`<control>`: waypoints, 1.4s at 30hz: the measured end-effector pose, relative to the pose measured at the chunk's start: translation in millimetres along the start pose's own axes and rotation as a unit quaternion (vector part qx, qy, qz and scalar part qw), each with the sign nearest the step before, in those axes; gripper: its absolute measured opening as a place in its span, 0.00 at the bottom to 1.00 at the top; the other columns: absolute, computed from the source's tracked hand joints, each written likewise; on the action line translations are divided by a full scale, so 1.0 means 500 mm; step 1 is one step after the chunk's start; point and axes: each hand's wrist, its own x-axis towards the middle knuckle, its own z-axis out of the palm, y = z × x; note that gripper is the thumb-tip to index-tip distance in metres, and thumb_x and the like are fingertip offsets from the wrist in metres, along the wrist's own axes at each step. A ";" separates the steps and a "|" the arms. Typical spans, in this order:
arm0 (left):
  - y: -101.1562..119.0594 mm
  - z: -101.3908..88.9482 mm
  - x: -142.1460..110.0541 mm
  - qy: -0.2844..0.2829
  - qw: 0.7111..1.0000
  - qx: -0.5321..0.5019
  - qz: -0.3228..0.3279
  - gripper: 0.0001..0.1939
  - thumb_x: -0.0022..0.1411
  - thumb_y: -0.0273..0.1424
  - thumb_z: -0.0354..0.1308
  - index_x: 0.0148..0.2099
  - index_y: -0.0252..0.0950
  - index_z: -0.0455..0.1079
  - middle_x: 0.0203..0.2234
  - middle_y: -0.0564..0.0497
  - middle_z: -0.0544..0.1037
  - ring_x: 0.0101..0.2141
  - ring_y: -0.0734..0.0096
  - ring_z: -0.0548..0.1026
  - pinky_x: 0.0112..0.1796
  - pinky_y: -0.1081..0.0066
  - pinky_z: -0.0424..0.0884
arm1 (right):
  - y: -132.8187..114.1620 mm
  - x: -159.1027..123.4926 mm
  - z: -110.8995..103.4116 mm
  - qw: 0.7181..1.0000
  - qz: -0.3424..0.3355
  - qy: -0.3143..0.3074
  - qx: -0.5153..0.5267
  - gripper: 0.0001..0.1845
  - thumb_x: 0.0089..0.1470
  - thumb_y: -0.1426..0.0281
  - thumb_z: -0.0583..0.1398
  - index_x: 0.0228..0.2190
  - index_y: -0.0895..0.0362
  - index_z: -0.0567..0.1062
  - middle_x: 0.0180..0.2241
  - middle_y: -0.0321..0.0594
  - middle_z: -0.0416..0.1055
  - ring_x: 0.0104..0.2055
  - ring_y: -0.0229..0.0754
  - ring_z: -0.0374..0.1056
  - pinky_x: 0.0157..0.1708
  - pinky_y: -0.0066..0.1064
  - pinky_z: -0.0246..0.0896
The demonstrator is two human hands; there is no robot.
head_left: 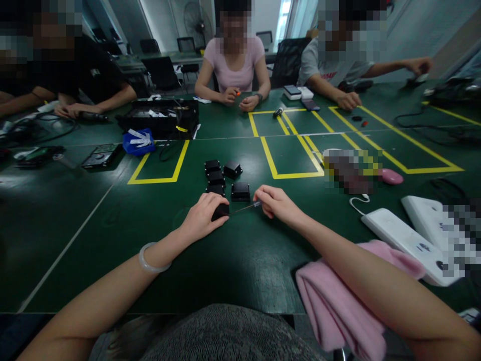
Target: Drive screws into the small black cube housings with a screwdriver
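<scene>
My left hand [206, 214] is closed around a small black box [221, 212], keeping it on the green table. In my right hand [273, 201] is a thin screwdriver [246, 207] with a clear handle, pinched between the fingers. Its shaft points left, and the tip reaches the box's right side; whether it sits in a screw is too small to tell. Just beyond my hands are several similar black boxes: a column of them [215, 177] behind my left hand, a tilted one [233, 170], and another [240, 191] near the screwdriver.
Yellow tape [296, 175] marks rectangles on the table [150, 286]. A pink cloth [330, 301] hangs over the edge under my right forearm, near a white device [409, 245]. A black bin [161, 118] and a blue bag [138, 143] stand at back left. Several people sit opposite.
</scene>
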 end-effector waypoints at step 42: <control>-0.005 0.004 0.000 0.014 1.000 0.012 0.014 0.14 0.64 0.31 0.60 0.51 0.38 0.66 0.47 0.46 0.73 0.48 0.56 0.70 0.46 0.57 0.72 | -0.004 0.000 0.003 1.000 0.001 0.002 0.018 0.08 0.60 0.64 0.56 0.34 0.56 0.65 0.12 0.23 0.58 0.13 0.31 0.55 0.16 0.22 0.50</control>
